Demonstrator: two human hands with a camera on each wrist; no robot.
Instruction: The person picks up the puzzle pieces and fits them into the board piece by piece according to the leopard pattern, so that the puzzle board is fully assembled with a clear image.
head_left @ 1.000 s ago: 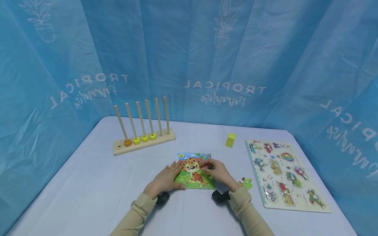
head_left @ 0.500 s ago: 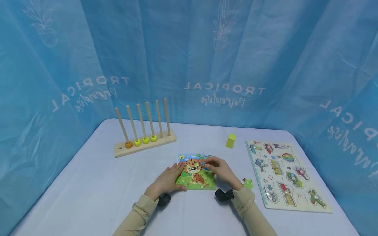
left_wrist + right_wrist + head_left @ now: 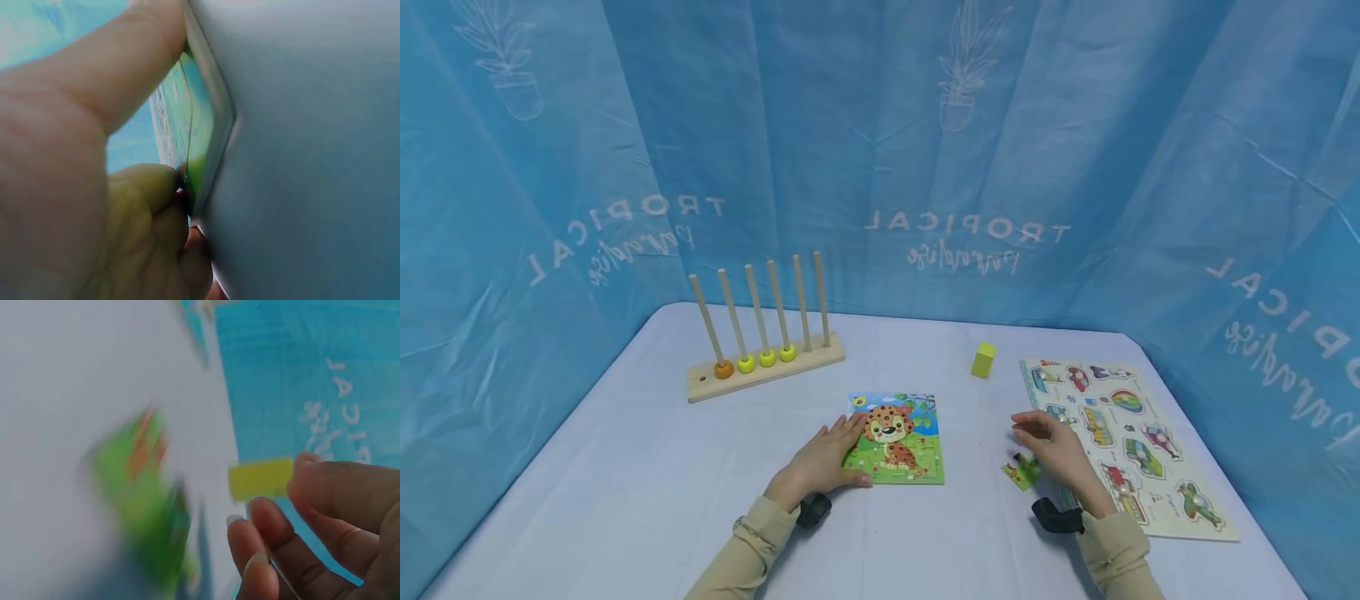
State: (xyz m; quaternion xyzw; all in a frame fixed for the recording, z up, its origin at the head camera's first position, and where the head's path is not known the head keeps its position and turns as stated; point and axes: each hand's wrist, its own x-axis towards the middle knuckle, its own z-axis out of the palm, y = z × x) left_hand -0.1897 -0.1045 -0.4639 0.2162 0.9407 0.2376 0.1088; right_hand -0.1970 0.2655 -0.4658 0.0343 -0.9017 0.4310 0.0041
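Observation:
A jigsaw puzzle [image 3: 901, 437] with a spotted leopard cub lies flat on the table in the head view. My left hand [image 3: 820, 461] rests on its left side, fingers extended over the edge and thumb by the near corner. In the left wrist view the thumb touches the puzzle's edge [image 3: 209, 94]. Loose green puzzle pieces [image 3: 1020, 472] lie to the right of the puzzle. Just beyond them hovers my right hand [image 3: 1060, 454], its fingers loosely bent. The right wrist view has a gap between thumb and fingertips, while the pieces [image 3: 134, 481] are blurred.
A yellow block [image 3: 982, 360] stands beyond the pieces. Under and beside the right forearm lies a vehicle peg-puzzle board [image 3: 1180, 508]. A wooden bead rack [image 3: 812, 352] with upright pegs stands at the back left. Blue curtains [image 3: 880, 167] surround the table's far sides.
My right hand has left the puzzle's right side and moved right, toward the loose pieces. The puzzle's right part is now uncovered. My left hand has stayed on its left edge.

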